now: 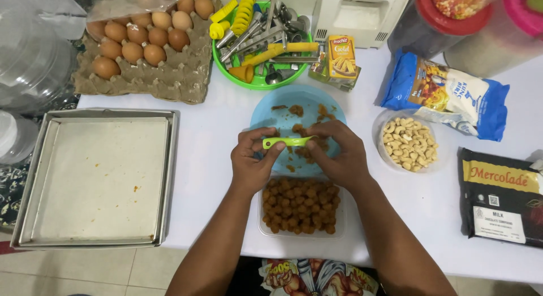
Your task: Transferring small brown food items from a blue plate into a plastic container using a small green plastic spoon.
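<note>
Green spoon pinched by left hand and right hand over blue plate of crumbs.

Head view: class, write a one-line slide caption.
Both hands, left hand and right hand, work a green spoon over a blue plate.

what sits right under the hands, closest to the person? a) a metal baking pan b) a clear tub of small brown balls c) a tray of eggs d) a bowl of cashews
b: the clear tub of small brown balls lies just below the left hand and right hand, at the table's near edge.
</note>
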